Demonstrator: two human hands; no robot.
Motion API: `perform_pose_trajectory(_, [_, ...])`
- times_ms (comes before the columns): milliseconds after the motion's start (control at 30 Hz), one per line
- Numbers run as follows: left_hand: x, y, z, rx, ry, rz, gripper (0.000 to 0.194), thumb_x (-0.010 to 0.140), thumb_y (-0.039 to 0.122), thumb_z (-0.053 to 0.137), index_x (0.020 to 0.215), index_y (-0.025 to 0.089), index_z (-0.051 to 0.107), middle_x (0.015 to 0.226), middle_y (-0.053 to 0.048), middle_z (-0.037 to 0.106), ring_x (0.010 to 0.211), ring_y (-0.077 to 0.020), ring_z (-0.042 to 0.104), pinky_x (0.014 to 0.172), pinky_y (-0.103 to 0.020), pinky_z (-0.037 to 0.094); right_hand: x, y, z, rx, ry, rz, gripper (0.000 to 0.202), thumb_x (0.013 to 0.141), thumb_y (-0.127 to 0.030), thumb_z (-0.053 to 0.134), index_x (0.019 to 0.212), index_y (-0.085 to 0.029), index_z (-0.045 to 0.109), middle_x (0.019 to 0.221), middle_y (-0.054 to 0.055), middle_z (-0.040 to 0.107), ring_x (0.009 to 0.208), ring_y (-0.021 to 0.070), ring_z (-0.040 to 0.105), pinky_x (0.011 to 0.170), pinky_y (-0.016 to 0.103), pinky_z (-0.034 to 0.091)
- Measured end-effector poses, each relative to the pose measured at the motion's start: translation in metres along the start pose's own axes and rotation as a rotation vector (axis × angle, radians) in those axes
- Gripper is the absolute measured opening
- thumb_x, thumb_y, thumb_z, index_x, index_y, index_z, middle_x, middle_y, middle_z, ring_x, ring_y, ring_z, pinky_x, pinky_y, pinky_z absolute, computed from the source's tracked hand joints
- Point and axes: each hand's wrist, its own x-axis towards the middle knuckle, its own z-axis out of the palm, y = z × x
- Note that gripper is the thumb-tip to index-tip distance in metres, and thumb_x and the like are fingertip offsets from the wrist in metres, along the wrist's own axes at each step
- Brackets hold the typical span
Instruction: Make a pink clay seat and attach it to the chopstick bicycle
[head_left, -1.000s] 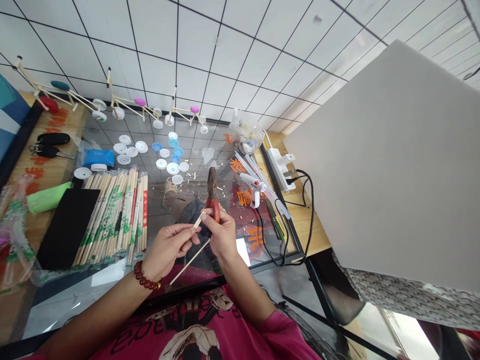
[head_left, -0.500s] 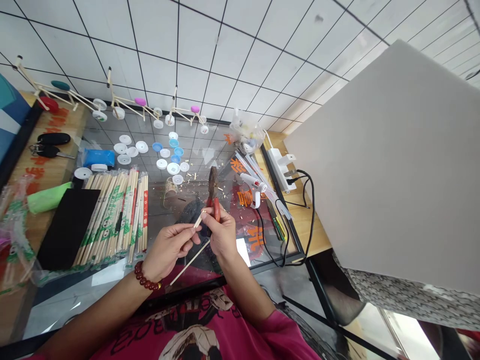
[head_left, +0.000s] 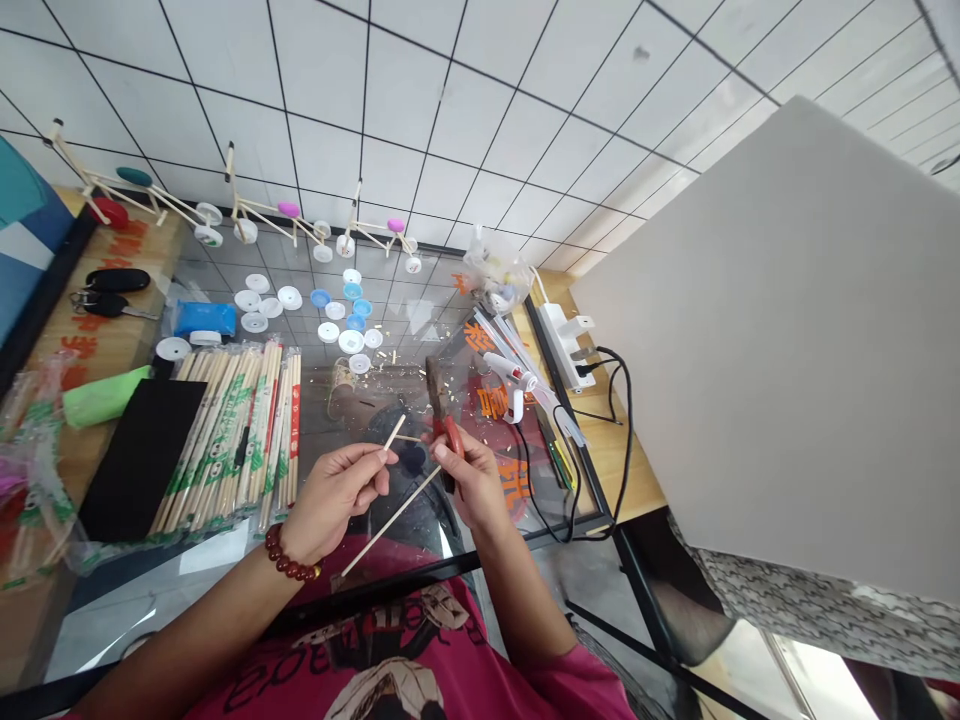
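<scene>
My left hand [head_left: 341, 490] pinches a short piece of wooden stick [head_left: 394, 431], which points up and to the right. Red-handled pliers [head_left: 444, 415] are in my right hand [head_left: 472, 482], their dark jaws pointing up over the glass. A longer thin stick [head_left: 390, 522] slants from my right fingers down toward the table's front edge. Another short stick [head_left: 409, 438] shows between my two hands. Small wood chips [head_left: 386, 357] lie scattered beyond the pliers.
Wrapped chopsticks [head_left: 232, 440] and a black sheet [head_left: 142, 460] lie at left. Bottle caps [head_left: 351, 341] sit behind, below stick-built tricycles [head_left: 367, 228]. A glue gun [head_left: 511, 380], clear glue sticks [head_left: 499, 345] and a power strip [head_left: 562, 345] are at right.
My hands have moved apart. My right hand has shifted right and down with the pliers, away from the short stick in my left hand. The view has shifted slightly.
</scene>
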Motion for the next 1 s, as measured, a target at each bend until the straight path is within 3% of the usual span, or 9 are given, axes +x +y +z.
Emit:
perform_pose_trajectory(100, [0.000, 0.002, -0.001, -0.012, 0.017, 0.005, 0.034, 0.070, 0.042, 0.077, 0.082, 0.011, 0.072, 0.056, 0.001, 0.056, 0.043, -0.0026, 0.030, 0.042, -0.019, 0.013, -0.016, -0.004, -0.013, 0.077, -0.153, 0.163, 0.021, 0.067, -0.039, 0.086, 0.072, -0.023, 0.074, 0.114, 0.007, 0.071, 0.107, 0.0274, 0.066, 0.100, 0.044, 0.048])
perform_pose_trajectory(200, [0.000, 0.004, -0.002, -0.025, 0.030, 0.007, 0.035, 0.070, 0.043, 0.077, 0.082, 0.011, 0.072, 0.056, 0.001, 0.056, 0.043, -0.0024, 0.031, 0.042, -0.019, 0.013, -0.029, -0.006, -0.020, 0.074, -0.269, 0.224, 0.021, 0.067, -0.039, 0.086, 0.076, -0.023, 0.076, 0.109, 0.007, 0.070, 0.115, 0.0295, 0.064, 0.102, 0.045, 0.047])
perform_pose_trajectory(300, [0.001, 0.005, -0.003, -0.036, 0.029, 0.002, 0.036, 0.069, 0.045, 0.078, 0.082, 0.011, 0.072, 0.056, 0.001, 0.056, 0.042, -0.0024, 0.031, 0.041, -0.019, 0.013, -0.034, -0.007, -0.024, -0.003, -0.329, 0.200, 0.024, 0.068, -0.042, 0.085, 0.076, -0.022, 0.076, 0.109, 0.007, 0.069, 0.118, 0.0297, 0.061, 0.105, 0.043, 0.044])
perform_pose_trajectory(467, [0.004, 0.003, -0.004, -0.044, 0.037, 0.002, 0.037, 0.069, 0.046, 0.078, 0.082, 0.012, 0.072, 0.056, 0.001, 0.057, 0.043, -0.0027, 0.032, 0.042, -0.018, 0.013, -0.033, -0.005, -0.029, -0.046, -0.375, 0.179, 0.023, 0.065, -0.040, 0.084, 0.076, -0.022, 0.075, 0.127, 0.007, 0.064, 0.125, 0.0312, 0.058, 0.107, 0.043, 0.041])
perform_pose_trajectory(700, [0.005, 0.002, -0.005, -0.018, 0.045, 0.013, 0.035, 0.068, 0.044, 0.077, 0.081, 0.012, 0.072, 0.056, 0.001, 0.056, 0.042, -0.0027, 0.029, 0.041, -0.020, 0.012, -0.031, -0.010, -0.033, -0.246, -0.450, 0.069, 0.011, 0.069, -0.027, 0.076, 0.080, -0.023, 0.075, 0.140, 0.008, 0.058, 0.147, 0.0307, 0.035, 0.113, 0.044, 0.036])
perform_pose_trajectory(867, [0.005, -0.002, -0.003, 0.046, 0.045, 0.075, 0.031, 0.072, 0.043, 0.075, 0.082, 0.013, 0.071, 0.057, 0.001, 0.057, 0.043, -0.0042, 0.030, 0.042, -0.021, 0.015, -0.033, -0.020, -0.030, -0.409, -0.475, 0.006, 0.016, 0.070, -0.014, 0.069, 0.083, -0.023, 0.075, 0.154, 0.006, 0.044, 0.140, 0.0295, 0.047, 0.111, 0.042, 0.039])
perform_pose_trajectory(1000, [0.004, -0.006, -0.005, 0.158, 0.026, 0.119, 0.027, 0.078, 0.041, 0.070, 0.071, 0.016, 0.067, 0.059, 0.000, 0.057, 0.045, -0.0058, 0.031, 0.043, -0.023, 0.017, -0.034, -0.025, -0.028, -0.511, -0.499, -0.094, 0.029, 0.066, -0.004, 0.063, 0.083, -0.023, 0.075, 0.155, 0.005, 0.043, 0.135, 0.0280, 0.051, 0.112, 0.042, 0.040])
